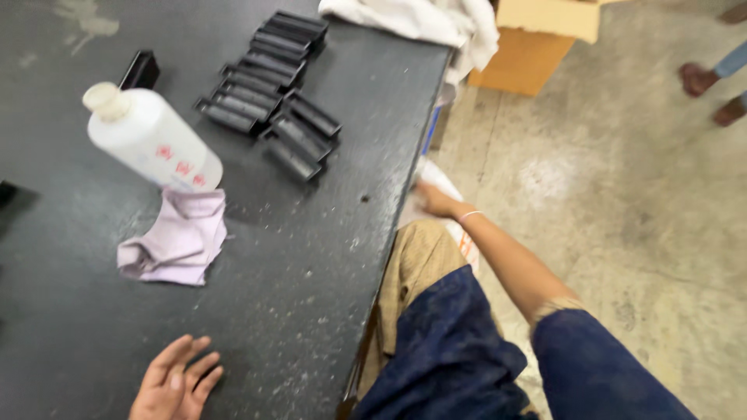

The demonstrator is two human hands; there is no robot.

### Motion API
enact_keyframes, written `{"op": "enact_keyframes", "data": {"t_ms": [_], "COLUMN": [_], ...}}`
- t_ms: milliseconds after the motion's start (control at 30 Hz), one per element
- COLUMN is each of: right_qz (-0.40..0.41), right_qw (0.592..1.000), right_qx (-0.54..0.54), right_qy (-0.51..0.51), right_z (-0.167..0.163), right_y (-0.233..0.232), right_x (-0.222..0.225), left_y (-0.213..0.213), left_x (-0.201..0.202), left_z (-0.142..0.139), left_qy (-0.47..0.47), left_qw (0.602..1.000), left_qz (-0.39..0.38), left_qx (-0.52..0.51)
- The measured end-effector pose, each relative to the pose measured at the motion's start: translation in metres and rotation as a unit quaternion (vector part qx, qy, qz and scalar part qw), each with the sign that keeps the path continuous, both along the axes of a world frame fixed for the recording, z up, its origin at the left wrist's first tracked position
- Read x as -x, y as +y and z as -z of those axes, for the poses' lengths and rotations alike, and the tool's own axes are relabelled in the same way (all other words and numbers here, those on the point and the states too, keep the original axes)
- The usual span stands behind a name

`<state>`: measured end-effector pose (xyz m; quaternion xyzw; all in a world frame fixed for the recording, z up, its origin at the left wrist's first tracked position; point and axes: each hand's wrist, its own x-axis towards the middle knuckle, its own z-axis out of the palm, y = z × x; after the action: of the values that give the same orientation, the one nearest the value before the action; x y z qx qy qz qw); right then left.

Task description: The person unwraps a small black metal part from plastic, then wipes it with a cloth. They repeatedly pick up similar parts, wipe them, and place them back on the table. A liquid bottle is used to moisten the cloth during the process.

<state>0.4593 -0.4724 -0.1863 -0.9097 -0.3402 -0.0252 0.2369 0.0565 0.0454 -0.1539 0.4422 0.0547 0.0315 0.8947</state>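
My left hand [176, 383] lies flat and empty on the dark table [311, 257], fingers apart, near its front edge. My right hand [437, 201] reaches down beside the table's right edge toward a white bag-like thing [438, 177] below; its fingers are partly hidden and blurred, so I cannot tell if they hold it. A crumpled pale pink cloth [177, 239] sits ahead of the left hand. Behind the cloth stands a white plastic bottle [148, 136]. Several black rectangular trays [272, 85] lie in rows farther back.
A white cloth [420, 19] hangs over the far table corner. A cardboard box [537, 39] stands on the concrete floor [622, 194] beyond. Another person's feet [712, 85] show at the top right. A small black block [142, 70] sits behind the bottle.
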Motion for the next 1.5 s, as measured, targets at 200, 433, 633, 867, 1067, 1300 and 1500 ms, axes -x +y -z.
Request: {"op": "enact_keyframes", "data": {"t_ms": [200, 433, 633, 867, 1067, 1300, 1500], "right_qz": [0.082, 0.290, 0.100, -0.237, -0.333, -0.358, -0.394], "right_qw": [0.978, 0.867, 0.900, 0.900, 0.863, 0.877, 0.859], "right_qx": [0.116, -0.393, -0.389, -0.364, -0.370, -0.316, -0.301], "right_qy": [0.153, -0.096, -0.172, 0.044, -0.090, 0.050, 0.126], "right_z": [-0.022, -0.127, -0.230, -0.223, -0.164, -0.112, -0.072], "right_y": [-0.006, -0.019, 0.097, 0.287, 0.401, 0.411, 0.439], "right_x": [0.004, 0.011, 0.072, 0.174, 0.193, 0.139, 0.107], "left_y": [0.009, -0.011, -0.033, -0.099, -0.133, -0.111, -0.027], "left_x": [-0.009, -0.009, -0.018, -0.019, -0.060, -0.090, 0.044], "left_z": [0.019, 0.014, -0.020, -0.090, -0.062, -0.028, -0.094], "left_qy": [0.022, 0.058, 0.058, 0.083, 0.089, -0.102, 0.074], "left_qw": [1.000, 0.995, 0.996, 0.980, 0.883, 0.896, 0.759], "left_qz": [0.012, -0.023, -0.017, -0.117, -0.184, -0.129, -0.396], "left_qx": [-0.008, -0.078, -0.070, -0.137, -0.423, -0.413, -0.512]}}
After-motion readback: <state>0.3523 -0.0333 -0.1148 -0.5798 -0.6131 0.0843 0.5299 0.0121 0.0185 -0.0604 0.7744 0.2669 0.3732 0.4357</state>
